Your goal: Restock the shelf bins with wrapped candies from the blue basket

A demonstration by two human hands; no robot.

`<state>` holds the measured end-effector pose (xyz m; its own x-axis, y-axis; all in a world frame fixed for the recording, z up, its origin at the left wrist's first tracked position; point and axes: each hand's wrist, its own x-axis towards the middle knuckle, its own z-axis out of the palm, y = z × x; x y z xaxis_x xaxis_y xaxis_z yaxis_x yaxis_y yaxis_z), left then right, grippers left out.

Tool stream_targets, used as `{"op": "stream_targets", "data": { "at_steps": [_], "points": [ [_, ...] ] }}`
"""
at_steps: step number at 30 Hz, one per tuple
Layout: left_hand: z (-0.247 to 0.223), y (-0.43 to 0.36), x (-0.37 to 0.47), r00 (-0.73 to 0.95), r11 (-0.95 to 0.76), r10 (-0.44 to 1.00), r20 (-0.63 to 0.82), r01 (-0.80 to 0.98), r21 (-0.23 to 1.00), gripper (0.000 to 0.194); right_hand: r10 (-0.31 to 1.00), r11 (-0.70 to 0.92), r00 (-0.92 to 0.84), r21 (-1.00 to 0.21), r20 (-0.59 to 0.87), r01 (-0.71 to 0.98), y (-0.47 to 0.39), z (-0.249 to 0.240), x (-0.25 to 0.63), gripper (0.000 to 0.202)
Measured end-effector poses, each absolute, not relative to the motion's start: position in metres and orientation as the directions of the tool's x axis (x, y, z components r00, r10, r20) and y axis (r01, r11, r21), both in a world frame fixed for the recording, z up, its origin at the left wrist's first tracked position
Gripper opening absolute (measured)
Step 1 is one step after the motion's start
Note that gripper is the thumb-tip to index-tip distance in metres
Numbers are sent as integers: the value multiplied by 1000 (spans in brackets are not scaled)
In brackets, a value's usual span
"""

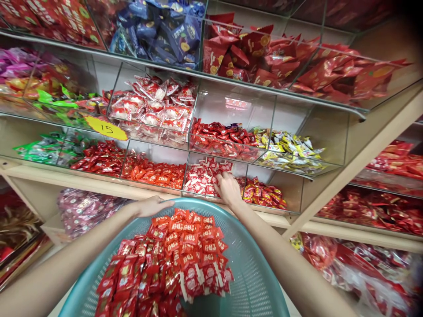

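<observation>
My left hand (152, 206) grips the far rim of a teal perforated plastic basket (254, 264), thumb along the edge. Inside the basket lie red wrapped candies (190, 237), darker red ones at the left and red-and-white ones toward the lower right. Over the basket, my right hand (228, 189) reaches into a clear bin of small red-and-white wrapped candies (203, 176). Its fingers are curled down on the candies at the bin's right side; what lies under the fingertips is partly hidden.
Clear-fronted shelves (158, 145) of sweets rise ahead in tiers. A yellow tag (106, 128) marked 15 hangs at the left. Beside my right hand is a bin of red-and-yellow candies (264, 193). A slanting wooden post (357, 163) stands to the right, bagged goods (89, 211) below left.
</observation>
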<state>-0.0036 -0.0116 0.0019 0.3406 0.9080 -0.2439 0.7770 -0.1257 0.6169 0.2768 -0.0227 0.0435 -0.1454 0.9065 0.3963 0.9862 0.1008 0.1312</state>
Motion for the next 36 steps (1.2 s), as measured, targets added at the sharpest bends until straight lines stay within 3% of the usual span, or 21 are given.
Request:
{"op": "stream_targets", "data": {
  "at_steps": [6,10,12,15,18,22,29,32,36],
  "points": [
    [4,-13,-3,377,-140,886,-268,771,621,75,894,118,-159,122,418,985,-36,53,291,21],
    [5,-12,-1,339,-130,904,-261,799,587,78,867,211,-203,34,455,977,-80,60,312,21],
    [6,-12,-1,311,-115,912,-268,820,561,80,879,318,-281,-34,386,948,-109,58,321,19],
    [7,-12,1,330,-124,901,-280,817,564,77,881,460,-442,-88,165,884,-149,45,326,14],
    [7,-12,1,370,-143,886,-280,793,593,73,870,492,-493,-50,-12,869,-174,28,324,9],
    [7,-13,0,421,-151,859,-292,754,640,68,860,501,-495,18,-121,865,-186,15,315,12],
    [5,-12,0,361,-138,889,-282,798,586,73,816,556,-551,-25,-174,831,-183,6,304,10],
    [3,-10,-1,323,-140,910,-261,829,541,80,810,571,-557,28,-182,821,-181,-3,302,11],
    [1,-8,-2,365,-161,892,-266,807,567,74,819,568,-546,112,-174,816,-181,-7,299,12]
  ]
}}
